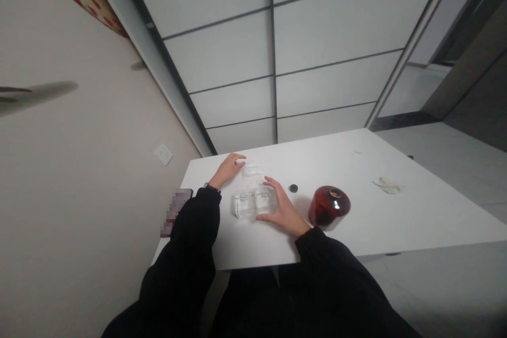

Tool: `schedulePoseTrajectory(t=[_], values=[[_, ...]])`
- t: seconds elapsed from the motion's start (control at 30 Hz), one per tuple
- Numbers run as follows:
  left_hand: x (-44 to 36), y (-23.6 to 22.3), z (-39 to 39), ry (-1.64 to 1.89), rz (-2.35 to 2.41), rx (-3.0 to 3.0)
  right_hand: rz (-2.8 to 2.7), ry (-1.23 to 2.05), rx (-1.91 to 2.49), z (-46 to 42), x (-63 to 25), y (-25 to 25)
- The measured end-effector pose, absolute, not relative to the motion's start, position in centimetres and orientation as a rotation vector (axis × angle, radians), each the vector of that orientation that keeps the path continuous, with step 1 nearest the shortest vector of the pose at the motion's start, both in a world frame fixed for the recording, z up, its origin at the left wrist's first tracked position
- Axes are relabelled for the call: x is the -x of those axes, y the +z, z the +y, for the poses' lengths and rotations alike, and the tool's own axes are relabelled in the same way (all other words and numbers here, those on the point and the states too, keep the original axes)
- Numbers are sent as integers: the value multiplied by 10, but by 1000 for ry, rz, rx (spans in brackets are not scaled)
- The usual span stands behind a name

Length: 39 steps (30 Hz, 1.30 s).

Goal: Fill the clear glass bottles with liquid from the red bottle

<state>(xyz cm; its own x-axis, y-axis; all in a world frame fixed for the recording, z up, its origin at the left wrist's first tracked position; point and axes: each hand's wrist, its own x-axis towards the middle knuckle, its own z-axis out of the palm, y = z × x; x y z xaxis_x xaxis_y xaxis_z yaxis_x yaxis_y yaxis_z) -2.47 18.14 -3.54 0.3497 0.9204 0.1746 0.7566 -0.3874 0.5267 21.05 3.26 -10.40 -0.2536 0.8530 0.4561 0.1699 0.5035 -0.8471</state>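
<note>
Head view, looking down over both forearms. Right hand (283, 208) is cupped around the right end of a clear block (249, 203), thumb along its near side and fingers over its far side: holding it, not wide. Block sits flat mid-worktop, glassy, square-edged, with a divider-like line down its middle; exact material unclear. Left hand (226, 170) is relaxed and half open, palm down, fingers lightly curled, holding nothing, fingertips just beside a crumpled clear film (249, 170). Film lies just past the block, touching or nearly touching it; cannot tell which. Wristwatch (210, 186) on left wrist, black sleeves (194, 232) on both arms.

White worktop (380, 222) is smooth and matte. Open room runs right of the bottle and along the far side. Near edge passes under the forearms. Small black round cap (293, 188) lies just beside right fingers. Amber glass bottle (329, 206), round-shouldered, neck open, stands just past right hand, near the cap. White crumpled scrap (388, 185) lies well right. Pixelated slab (176, 212) sits at the left edge by the left sleeve. Wall with socket plate (163, 154) runs along the left side.
</note>
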Motion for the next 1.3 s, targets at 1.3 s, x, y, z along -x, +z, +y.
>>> schedulePoseTrajectory(t=[1.3], values=[[29,43,123,813,1431,-1994,-1745,869,928,34,-212,-98]])
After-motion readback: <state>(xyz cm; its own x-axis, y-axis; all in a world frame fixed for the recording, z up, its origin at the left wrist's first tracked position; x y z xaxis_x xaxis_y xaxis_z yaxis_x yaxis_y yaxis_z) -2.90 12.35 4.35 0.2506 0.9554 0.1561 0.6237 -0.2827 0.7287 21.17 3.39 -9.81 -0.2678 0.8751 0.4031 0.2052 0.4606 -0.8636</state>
